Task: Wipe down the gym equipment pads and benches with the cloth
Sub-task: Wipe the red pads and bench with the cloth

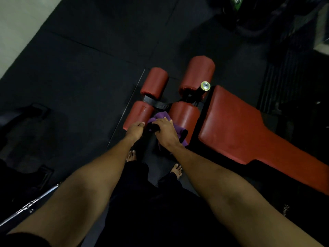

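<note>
A red bench (240,129) runs off to the right, with several red roller pads at its head. My left hand (136,129) holds the near end of the near-left roller pad (138,114), thumb on top. My right hand (165,132) lies over a purple cloth (159,115), fingers curved round it and pressing it onto the black frame bar between the near-left pad and the near-right roller pad (185,116). Part of the cloth hangs below my right hand. The far-left roller pad (154,81) and far-right roller pad (197,73) lie beyond, untouched.
Black rubber mats cover the floor. A metal knob (205,85) sticks out at the bench's head. A chrome bar (30,205) lies at the lower left, beside dark equipment (26,114). My bare feet (131,155) stand just below the pads. More dark machines fill the top right.
</note>
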A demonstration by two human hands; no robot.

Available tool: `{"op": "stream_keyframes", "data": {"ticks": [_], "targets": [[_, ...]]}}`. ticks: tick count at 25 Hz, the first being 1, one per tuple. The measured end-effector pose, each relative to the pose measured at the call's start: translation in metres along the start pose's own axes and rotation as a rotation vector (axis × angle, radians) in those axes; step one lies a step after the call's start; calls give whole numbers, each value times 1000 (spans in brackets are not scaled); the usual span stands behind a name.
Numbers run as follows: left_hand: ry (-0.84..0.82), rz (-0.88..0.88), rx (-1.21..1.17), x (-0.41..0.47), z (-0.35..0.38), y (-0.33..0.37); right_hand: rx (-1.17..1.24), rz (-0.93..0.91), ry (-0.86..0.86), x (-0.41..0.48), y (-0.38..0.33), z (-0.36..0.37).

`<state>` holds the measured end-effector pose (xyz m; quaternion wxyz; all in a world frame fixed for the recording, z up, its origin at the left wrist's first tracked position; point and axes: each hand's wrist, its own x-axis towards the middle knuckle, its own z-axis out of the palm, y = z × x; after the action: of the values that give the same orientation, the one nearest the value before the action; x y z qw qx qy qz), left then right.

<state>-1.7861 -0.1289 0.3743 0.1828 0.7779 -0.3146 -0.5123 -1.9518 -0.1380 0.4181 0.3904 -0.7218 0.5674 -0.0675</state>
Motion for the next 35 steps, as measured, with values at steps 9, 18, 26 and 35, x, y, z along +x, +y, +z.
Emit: {"op": "stream_keyframes", "data": {"ticks": [9,18,26,35], "targets": [[-184,-57,72,64,-63,2,351,276,120,56,-50,37],[-354,-26,219,144,-101,11,417,677,324,122,-59,82],[-319,-71,92,229,-48,-35,529,682,356,201,-14,167],[-308,-135,-280,282,-23,-96,-5,377,246,229,35,249]]}}
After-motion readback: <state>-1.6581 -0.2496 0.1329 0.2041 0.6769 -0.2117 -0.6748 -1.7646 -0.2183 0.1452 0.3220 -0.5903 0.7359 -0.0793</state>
